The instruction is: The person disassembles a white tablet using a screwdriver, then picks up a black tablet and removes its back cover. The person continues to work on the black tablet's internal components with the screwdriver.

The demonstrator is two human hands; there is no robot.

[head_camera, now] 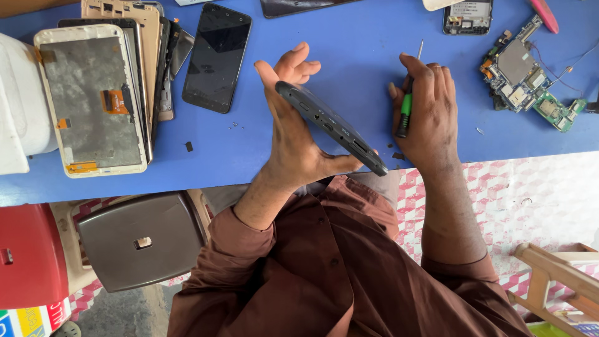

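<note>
Phone (331, 126), one dark grey handset turned edge-up, is hanging tilted over the near edge of the blue table (362, 56), its side slots showing. Left hand (293, 134) is grasping it; right hand (427, 109) is clenching one green-handled screwdriver (407, 103). One black phone (217, 57) is lying far left.

A blue desk (349, 37) carries a stack of phone screens (100, 93) at its left edge, a black phone (217, 57) beside them, circuit boards (527, 72) toward the right edge, and scattered small screws (236, 125).
</note>
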